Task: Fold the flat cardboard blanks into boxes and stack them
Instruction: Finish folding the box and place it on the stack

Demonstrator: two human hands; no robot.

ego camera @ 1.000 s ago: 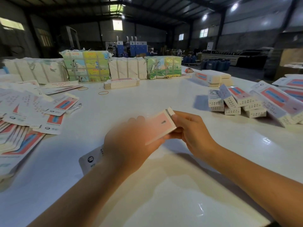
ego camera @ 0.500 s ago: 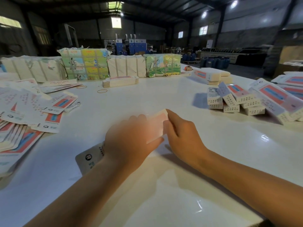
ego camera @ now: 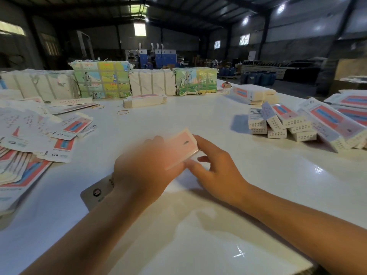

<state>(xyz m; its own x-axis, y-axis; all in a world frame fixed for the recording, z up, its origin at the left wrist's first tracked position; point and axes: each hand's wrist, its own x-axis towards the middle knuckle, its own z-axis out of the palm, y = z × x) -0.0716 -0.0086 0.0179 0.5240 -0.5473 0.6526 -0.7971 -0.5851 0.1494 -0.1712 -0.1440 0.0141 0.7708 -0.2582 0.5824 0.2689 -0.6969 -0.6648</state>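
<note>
Now gripping box (ego camera: 181, 148) in left hand (ego camera: 143, 169), right hand (ego camera: 216, 171) pinching its three-o'clock end to shut the flap.

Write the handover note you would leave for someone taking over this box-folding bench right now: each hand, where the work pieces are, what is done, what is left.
Left hand: blurred, gripping the pink-faced box in progress.
Right hand: fingers at the box's right end; grip unclear.
Flat blanks: spread at the table's left; one more lies under the left wrist.
Folded boxes: piled on the right of the white table, some leaning.
Done: that pile of folded boxes.
Left: finish this box, add it to the pile, then fold the remaining blanks.
</note>
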